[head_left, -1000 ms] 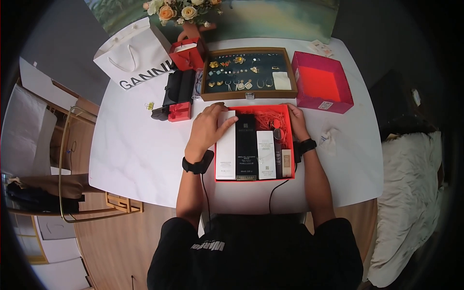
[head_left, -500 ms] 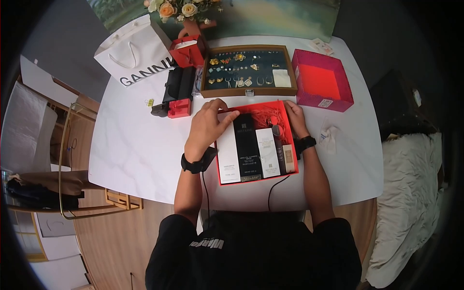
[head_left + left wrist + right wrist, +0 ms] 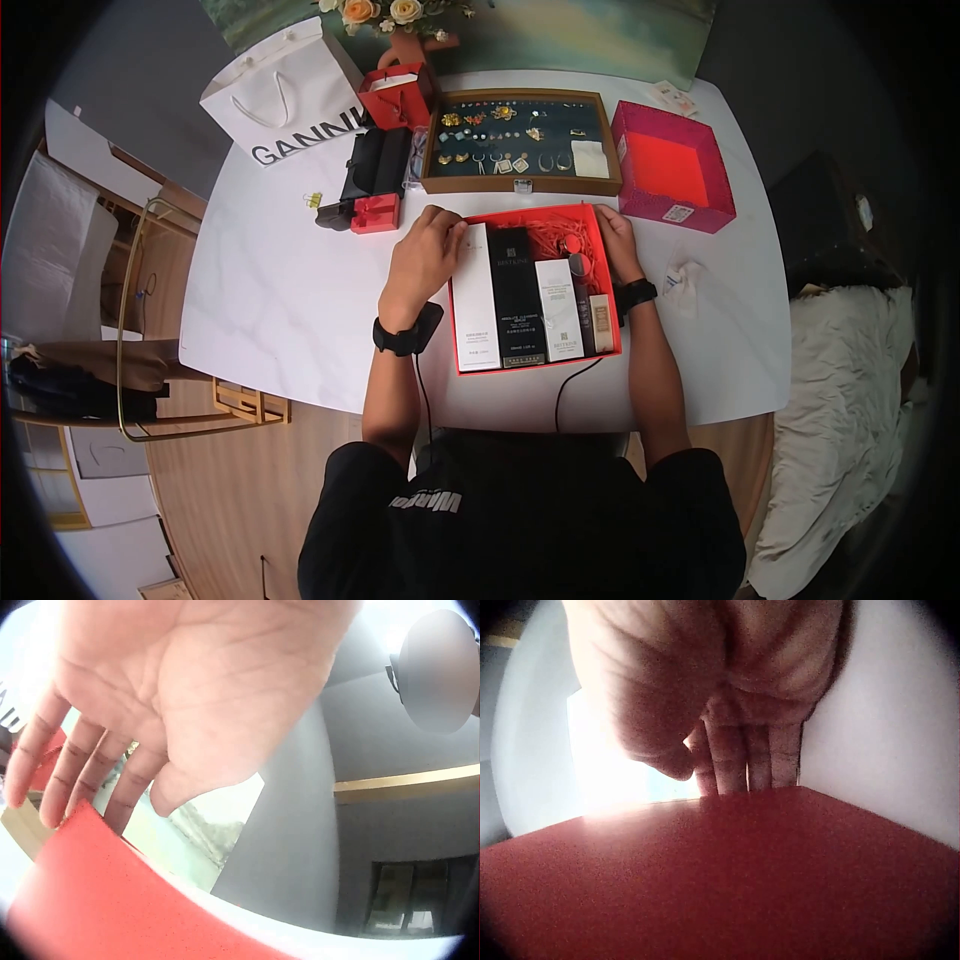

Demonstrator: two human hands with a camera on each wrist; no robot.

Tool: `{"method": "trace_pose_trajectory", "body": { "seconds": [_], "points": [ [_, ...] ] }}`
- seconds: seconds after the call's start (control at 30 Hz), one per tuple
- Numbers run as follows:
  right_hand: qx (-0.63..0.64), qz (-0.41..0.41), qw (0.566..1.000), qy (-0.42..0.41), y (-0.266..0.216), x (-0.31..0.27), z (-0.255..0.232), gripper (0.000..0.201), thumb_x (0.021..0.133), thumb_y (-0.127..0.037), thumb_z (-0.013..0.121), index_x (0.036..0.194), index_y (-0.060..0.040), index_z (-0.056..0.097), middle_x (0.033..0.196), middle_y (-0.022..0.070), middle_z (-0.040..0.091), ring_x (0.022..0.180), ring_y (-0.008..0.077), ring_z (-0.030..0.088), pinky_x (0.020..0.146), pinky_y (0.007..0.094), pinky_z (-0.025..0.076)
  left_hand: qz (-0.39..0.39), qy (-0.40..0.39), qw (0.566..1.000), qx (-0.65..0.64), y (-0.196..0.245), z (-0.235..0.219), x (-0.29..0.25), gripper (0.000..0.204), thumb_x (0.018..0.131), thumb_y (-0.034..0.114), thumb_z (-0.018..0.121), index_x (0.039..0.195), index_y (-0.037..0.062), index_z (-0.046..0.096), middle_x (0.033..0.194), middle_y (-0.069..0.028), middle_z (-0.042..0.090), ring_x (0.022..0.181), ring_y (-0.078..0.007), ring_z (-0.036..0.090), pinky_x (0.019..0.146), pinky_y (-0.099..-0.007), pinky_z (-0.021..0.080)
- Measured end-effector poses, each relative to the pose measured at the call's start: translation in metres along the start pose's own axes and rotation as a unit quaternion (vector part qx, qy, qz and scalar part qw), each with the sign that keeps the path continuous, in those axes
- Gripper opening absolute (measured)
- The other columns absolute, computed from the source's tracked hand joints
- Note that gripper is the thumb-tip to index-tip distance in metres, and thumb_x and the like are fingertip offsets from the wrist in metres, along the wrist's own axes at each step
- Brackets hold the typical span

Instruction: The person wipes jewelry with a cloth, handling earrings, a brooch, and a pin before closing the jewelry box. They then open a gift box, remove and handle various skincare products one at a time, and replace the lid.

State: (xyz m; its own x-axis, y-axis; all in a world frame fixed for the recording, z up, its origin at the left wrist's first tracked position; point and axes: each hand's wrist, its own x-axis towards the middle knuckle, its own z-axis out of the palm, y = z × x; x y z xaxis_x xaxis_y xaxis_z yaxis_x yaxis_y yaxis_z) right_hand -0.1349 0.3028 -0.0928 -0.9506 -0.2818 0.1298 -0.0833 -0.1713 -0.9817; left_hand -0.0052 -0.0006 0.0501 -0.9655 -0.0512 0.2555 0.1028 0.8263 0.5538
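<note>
A red gift box [image 3: 614,318] sits at the near side of the table, its open top facing up. Inside lie a tall white carton [image 3: 478,290], a black carton [image 3: 520,290], a shorter white carton [image 3: 558,310] and small cosmetics on red shredded paper [image 3: 560,235]. My left hand [image 3: 425,260] is at the box's far left corner. In the left wrist view its fingers [image 3: 67,769] are fairly straight, touching the corner, thumb lifted free. My right hand [image 3: 622,245] holds the far right corner; in the right wrist view its fingers [image 3: 727,757] pass behind the red edge, fingertips hidden.
Behind the gift box stands a wooden jewellery case [image 3: 520,188]. A magenta box [image 3: 690,205] is at the right; a crumpled clear wrapper [image 3: 683,285] lies below it. On the left are a white paper bag [image 3: 285,90], a red bag [image 3: 398,100] and black cases [image 3: 380,165].
The gift box has turned slightly and shifted a little to the right. My left thumb has drawn back from over the tall white carton. The right hand keeps its place at the corner.
</note>
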Motion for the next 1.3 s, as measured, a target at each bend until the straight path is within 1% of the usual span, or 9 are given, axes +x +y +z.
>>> {"method": "trace_pose_trajectory", "body": {
  "seconds": [0.07, 0.13, 0.27, 0.43, 0.8, 0.9, 1.0, 1.17, 1.3],
  "points": [
    [-0.013, -0.002, 1.0, 0.001, 0.001, 0.001, -0.002, 0.026, 0.105, -0.016, 0.051, 0.114, 0.0029, 0.066, 0.105, 0.0018, 0.069, 0.097, 0.0072, 0.06, 0.087, 0.0228, 0.048, 0.008, -0.003, 1.0, -0.003, -0.001, 0.0, 0.001, 0.026, 0.102, 0.025, 0.054, 0.108, 0.0033, 0.066, 0.11, -0.014, 0.064, 0.095, -0.0381, 0.065, 0.081, -0.0422, 0.051],
    [-0.027, -0.003, 1.0, 0.005, 0.002, 0.003, -0.003, 0.026, 0.105, -0.016, 0.051, 0.114, 0.0029, 0.066, 0.104, 0.0017, 0.069, 0.097, 0.0071, 0.06, 0.086, 0.0227, 0.048, 0.014, 0.019, 1.0, -0.021, 0.0, 0.0, 0.003, 0.023, 0.102, 0.023, 0.054, 0.103, 0.003, 0.065, 0.1, -0.0144, 0.066, 0.09, -0.0377, 0.065, 0.076, -0.0439, 0.052],
    [0.011, 0.019, 0.999, 0.024, -0.004, 0.0, 0.001, 0.027, 0.105, -0.019, 0.052, 0.113, 0.002, 0.067, 0.102, 0.0011, 0.069, 0.093, 0.0069, 0.061, 0.084, 0.0221, 0.048, -0.015, -0.021, 0.999, -0.04, 0.004, -0.01, 0.006, 0.029, 0.103, 0.028, 0.053, 0.108, 0.0012, 0.062, 0.105, -0.0186, 0.066, 0.095, -0.0413, 0.064, 0.08, -0.0438, 0.05],
    [0.028, 0.036, 0.998, 0.047, -0.011, -0.004, 0.006, 0.028, 0.105, -0.022, 0.054, 0.111, 0.0012, 0.067, 0.101, 0.0017, 0.069, 0.09, 0.0069, 0.061, 0.081, 0.0223, 0.049, 0.033, -0.033, 0.999, -0.01, 0.009, -0.02, 0.015, 0.035, 0.104, 0.033, 0.05, 0.106, 0.001, 0.063, 0.103, -0.022, 0.067, 0.093, -0.0409, 0.065, 0.078, -0.0452, 0.049],
    [0.099, 0.044, 0.99, 0.089, -0.013, -0.008, 0.01, 0.026, 0.105, -0.02, 0.053, 0.112, 0.0017, 0.066, 0.108, 0.0074, 0.069, 0.098, 0.0127, 0.065, 0.089, 0.0258, 0.051, 0.011, -0.116, 0.993, 0.014, 0.002, -0.036, 0.023, 0.047, 0.103, 0.043, 0.049, 0.105, 0.0008, 0.069, 0.088, -0.0234, 0.07, 0.087, -0.0412, 0.067, 0.077, -0.0449, 0.05],
    [0.075, 0.033, 0.994, 0.067, -0.014, -0.01, 0.009, 0.026, 0.104, -0.019, 0.054, 0.112, 0.0024, 0.066, 0.108, 0.0077, 0.069, 0.099, 0.0134, 0.065, 0.089, 0.0263, 0.051, 0.012, -0.121, 0.992, 0.02, 0.001, -0.035, 0.019, 0.049, 0.103, 0.045, 0.048, 0.104, 0.0008, 0.069, 0.087, -0.0237, 0.069, 0.087, -0.0409, 0.067, 0.077, -0.0446, 0.05],
    [0.103, 0.036, 0.992, 0.059, -0.006, -0.005, 0.006, 0.026, 0.104, -0.018, 0.054, 0.112, 0.0029, 0.066, 0.107, 0.0077, 0.07, 0.099, 0.0139, 0.066, 0.09, 0.0267, 0.051, -0.004, -0.109, 0.994, 0.02, 0.0, -0.032, 0.014, 0.051, 0.103, 0.047, 0.047, 0.105, 0.001, 0.069, 0.086, -0.023, 0.069, 0.087, -0.0406, 0.067, 0.078, -0.0442, 0.05],
    [0.043, 0.017, 0.997, 0.064, -0.013, -0.009, 0.011, 0.026, 0.104, -0.019, 0.054, 0.111, 0.0034, 0.067, 0.105, 0.0079, 0.071, 0.098, 0.0142, 0.066, 0.09, 0.0264, 0.051, -0.055, -0.095, 0.994, 0.012, 0.009, -0.032, 0.003, 0.051, 0.103, 0.048, 0.047, 0.108, 0.0025, 0.069, 0.088, -0.0213, 0.07, 0.088, -0.0396, 0.067, 0.08, -0.0428, 0.051],
    [0.032, -0.012, 0.998, 0.049, 0.005, -0.002, 0.002, 0.027, 0.104, -0.019, 0.054, 0.111, 0.0039, 0.067, 0.106, 0.0081, 0.071, 0.1, 0.0143, 0.066, 0.091, 0.0261, 0.05, -0.097, -0.093, 0.991, 0.006, 0.018, -0.029, -0.001, 0.053, 0.104, 0.05, 0.045, 0.113, 0.0031, 0.068, 0.094, -0.0219, 0.07, 0.093, -0.0383, 0.067, 0.084, -0.0416, 0.05]
  ]
}}
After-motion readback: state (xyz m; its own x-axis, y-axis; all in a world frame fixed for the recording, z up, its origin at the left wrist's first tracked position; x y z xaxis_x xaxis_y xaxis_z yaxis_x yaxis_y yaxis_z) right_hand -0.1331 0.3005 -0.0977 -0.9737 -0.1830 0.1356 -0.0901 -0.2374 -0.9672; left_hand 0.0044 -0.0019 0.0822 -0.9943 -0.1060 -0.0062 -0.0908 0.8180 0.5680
